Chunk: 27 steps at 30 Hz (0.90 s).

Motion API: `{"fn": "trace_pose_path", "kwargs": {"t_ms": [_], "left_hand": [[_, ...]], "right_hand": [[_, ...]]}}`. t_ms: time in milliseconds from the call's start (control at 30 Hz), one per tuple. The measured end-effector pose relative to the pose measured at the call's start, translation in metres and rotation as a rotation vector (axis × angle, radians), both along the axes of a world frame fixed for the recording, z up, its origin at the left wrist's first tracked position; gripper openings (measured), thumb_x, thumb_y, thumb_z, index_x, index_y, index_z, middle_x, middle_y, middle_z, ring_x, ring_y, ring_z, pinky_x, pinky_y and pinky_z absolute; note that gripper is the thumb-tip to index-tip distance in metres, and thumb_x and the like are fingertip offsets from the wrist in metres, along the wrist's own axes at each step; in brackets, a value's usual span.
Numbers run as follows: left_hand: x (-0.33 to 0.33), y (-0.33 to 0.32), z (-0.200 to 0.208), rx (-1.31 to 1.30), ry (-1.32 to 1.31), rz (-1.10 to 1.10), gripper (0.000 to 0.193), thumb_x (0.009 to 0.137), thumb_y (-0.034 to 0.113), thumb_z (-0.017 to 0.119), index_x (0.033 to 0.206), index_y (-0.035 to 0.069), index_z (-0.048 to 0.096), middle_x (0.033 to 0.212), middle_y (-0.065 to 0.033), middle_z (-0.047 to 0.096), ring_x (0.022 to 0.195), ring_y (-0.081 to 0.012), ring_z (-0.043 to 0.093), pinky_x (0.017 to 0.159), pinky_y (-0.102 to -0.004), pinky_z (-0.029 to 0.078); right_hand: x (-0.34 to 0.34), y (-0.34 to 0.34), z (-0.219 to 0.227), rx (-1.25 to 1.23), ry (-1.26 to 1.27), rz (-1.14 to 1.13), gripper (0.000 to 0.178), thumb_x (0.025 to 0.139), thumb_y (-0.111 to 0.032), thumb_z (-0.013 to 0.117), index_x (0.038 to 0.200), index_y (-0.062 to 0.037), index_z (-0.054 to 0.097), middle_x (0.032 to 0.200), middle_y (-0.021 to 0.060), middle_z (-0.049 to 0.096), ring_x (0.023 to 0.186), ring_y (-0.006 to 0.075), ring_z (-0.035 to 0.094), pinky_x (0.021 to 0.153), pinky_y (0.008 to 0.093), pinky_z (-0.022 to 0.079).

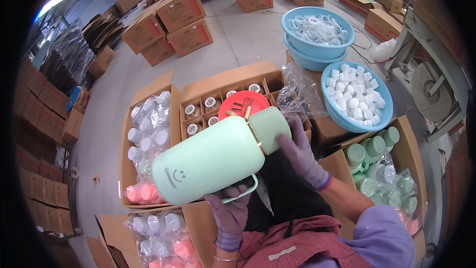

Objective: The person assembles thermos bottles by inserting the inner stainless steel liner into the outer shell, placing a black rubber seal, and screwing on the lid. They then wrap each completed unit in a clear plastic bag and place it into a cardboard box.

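A large mint-green vacuum jug point(208, 161) with a smiling-face mark lies tilted across my lap, its top pointing up to the right. My gloved left hand point(230, 213) supports it from below, closed around it by the handle point(248, 191). The green cup lid point(271, 130) sits at the jug's neck, beside a gold-coloured ring and clip. My gloved right hand point(301, 151) grips that cup lid from its right side, fingers curled against it. Behind the jug, a red round tray point(260, 100) holding small pieces rests on a divided carton point(233, 83).
Cartons of bagged white and pink lids point(148, 144) stand left, and a carton of green cups point(375, 146) stands right. Blue basins hold white caps point(353, 97) and clear rings point(317, 30). A machine stand point(426, 84) is at far right; stacked boxes point(181, 12) stand behind.
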<state>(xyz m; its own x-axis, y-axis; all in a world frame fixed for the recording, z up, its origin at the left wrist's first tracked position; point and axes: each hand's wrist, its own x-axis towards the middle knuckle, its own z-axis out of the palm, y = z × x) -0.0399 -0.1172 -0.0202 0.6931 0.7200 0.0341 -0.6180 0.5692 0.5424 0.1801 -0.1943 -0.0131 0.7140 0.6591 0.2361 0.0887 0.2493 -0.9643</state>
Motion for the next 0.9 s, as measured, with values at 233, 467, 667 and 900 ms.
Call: {"fn": "trace_pose_path", "kwargs": {"t_ms": [233,467,667,900], "left_hand": [[-0.058,0.038,-0.002,0.792,0.441,0.000,0.047,0.104,0.046,0.047,0.127,0.005,0.053,0.103,-0.0067,0.067,0.106,-0.0258,0.066,0.100,-0.0523,0.053],[-0.017,0.039,-0.020,0.511,0.215,0.084,0.044,0.105,0.043,0.047,0.124,0.004,0.055,0.103,-0.0056,0.065,0.109,-0.0232,0.064,0.099,-0.0529,0.055],[-0.019,0.045,0.018,-0.104,-0.147,0.023,0.041,0.107,0.040,0.045,0.128,0.005,0.052,0.096,-0.0014,0.062,0.107,-0.0193,0.062,0.098,-0.0437,0.057],[-0.010,0.025,0.002,-0.113,-0.220,-0.007,0.038,0.108,0.034,0.045,0.128,0.003,0.055,0.108,-0.0098,0.068,0.113,-0.0261,0.063,0.108,-0.0512,0.047]], "right_hand": [[0.040,0.042,0.028,-0.104,0.560,0.707,0.070,0.095,-0.057,0.057,0.146,-0.0137,0.039,0.135,0.0064,0.054,0.125,0.0214,0.054,0.096,0.0426,0.052],[0.037,0.074,0.011,-0.205,0.688,0.829,0.079,0.095,-0.067,0.051,0.151,-0.0142,0.033,0.143,0.0069,0.048,0.128,0.0246,0.050,0.102,0.0447,0.048],[0.015,0.090,0.044,0.206,-0.346,0.381,0.062,0.086,-0.030,0.072,0.139,-0.0076,0.048,0.135,0.0123,0.051,0.130,0.0265,0.047,0.109,0.0395,0.040],[0.013,0.090,0.076,-0.128,-0.040,0.438,0.048,0.091,-0.035,0.069,0.129,-0.0082,0.055,0.126,0.0101,0.058,0.113,0.0213,0.061,0.098,0.0337,0.049]]}}
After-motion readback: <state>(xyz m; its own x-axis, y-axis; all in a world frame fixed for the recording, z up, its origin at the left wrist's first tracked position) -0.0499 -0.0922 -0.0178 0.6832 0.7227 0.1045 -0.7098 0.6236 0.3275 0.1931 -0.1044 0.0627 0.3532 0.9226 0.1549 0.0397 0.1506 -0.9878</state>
